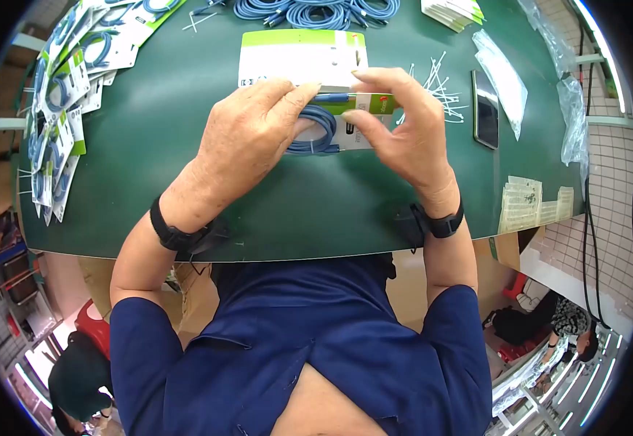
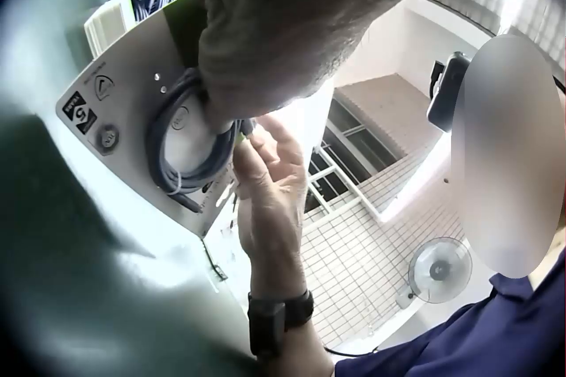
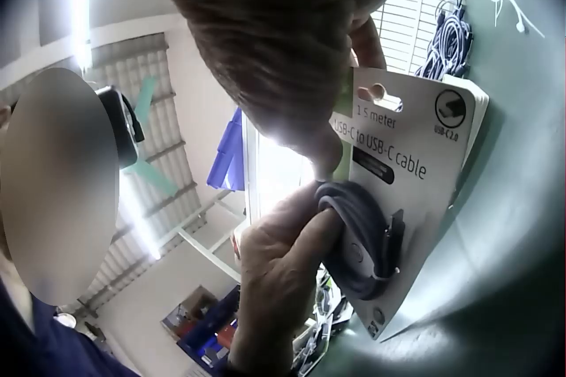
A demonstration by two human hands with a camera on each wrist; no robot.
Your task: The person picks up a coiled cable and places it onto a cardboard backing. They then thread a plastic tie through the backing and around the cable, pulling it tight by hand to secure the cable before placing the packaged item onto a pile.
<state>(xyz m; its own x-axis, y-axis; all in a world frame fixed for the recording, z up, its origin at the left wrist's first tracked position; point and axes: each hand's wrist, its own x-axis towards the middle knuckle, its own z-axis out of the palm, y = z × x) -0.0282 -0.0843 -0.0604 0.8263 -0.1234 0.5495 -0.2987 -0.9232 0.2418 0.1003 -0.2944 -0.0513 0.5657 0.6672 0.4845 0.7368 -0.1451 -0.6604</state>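
Observation:
A coiled blue USB-C cable (image 1: pixel 321 131) lies against a printed white-and-green packaging card (image 1: pixel 361 138), held tilted above the table. My left hand (image 1: pixel 247 127) grips the coil against the card, its thumb reaching inside the loop in the right wrist view. At the card's other end, my right hand (image 1: pixel 414 120) has its thumb over the printed face and its index finger at the upper edge. The card's front (image 3: pixel 407 143) reads "USB-C to USB-C cable". Behind the hands lies a stack of blank-looking cards (image 1: pixel 298 62) with green tops.
Carded cables (image 1: pixel 62 131) pile up along the left edge. Loose blue cable coils (image 1: pixel 316 13) sit at the back. White cable ties (image 1: pixel 438 94), a phone (image 1: pixel 485 109) and a clear plastic bag (image 1: pixel 503 83) lie to the right. More cards (image 1: pixel 451 11) stand at the back right.

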